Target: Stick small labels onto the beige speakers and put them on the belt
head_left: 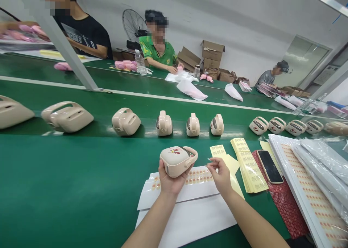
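A cream, rounded device with a looped handle and a small red and yellow picture on its face rests in my left hand, tilted above the white sheets. To its right, my right hand pinches a tiny pale piece, perhaps a sticker, between thumb and fingertips, apart from the device. Below both hands lie white sheets with rows of small orange-and-gold stickers. Yellow sticker sheets lie just beyond my right hand.
Several similar cream devices stand in a row on the green belt. At right are a yellow sheet stack, a phone, red bubble wrap and plastic-covered sticker sheets. Three people sit across the line.
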Motion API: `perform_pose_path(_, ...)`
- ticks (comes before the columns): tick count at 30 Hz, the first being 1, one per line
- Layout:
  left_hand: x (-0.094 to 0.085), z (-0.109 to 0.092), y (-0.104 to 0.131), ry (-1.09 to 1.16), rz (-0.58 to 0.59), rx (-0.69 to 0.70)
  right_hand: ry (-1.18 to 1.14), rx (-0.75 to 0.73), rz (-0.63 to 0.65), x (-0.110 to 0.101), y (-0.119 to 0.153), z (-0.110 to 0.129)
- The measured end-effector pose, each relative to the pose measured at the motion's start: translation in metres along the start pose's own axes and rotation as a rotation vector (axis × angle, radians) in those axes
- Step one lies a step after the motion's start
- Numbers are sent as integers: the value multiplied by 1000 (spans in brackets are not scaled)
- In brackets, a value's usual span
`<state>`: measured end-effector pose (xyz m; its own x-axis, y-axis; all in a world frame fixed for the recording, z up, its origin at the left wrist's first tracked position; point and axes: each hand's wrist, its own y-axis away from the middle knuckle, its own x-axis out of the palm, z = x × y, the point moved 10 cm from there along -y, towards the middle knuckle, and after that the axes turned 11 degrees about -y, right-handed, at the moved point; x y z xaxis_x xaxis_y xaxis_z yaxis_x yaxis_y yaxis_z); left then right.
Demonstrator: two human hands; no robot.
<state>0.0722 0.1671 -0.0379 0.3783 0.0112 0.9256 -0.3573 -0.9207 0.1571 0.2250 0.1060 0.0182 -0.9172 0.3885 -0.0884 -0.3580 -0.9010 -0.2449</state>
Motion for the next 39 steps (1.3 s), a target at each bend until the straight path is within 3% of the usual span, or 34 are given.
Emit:
perform_pose_path(4, 2, 1, 1, 55, 39, -5, -383, 197, -97, 36, -5, 7)
perform_pose_path(10, -1, 2, 3, 96, -7, 7, -514, 258, -237, 61, 3, -5)
perform_pose_path(18, -1, 4, 6, 128, -52, 0, -275, 165, -265, 58, 5, 4)
perform_pose_path(27, -4, 4, 6, 147, -96, 1, -234, 126, -221, 65, 5, 8)
perform_pose_path(31, -6, 8, 7, 179, -131, -23, -61, -21, -244, 61, 7, 14)
perform_pose_path(35, -5, 8, 7, 178, -107, -25, 209, -262, -113, 67, 8, 27)
perform_pose_path(39, -9, 8, 7, 149, -109, -20, 342, -299, -34, 65, 4, 32)
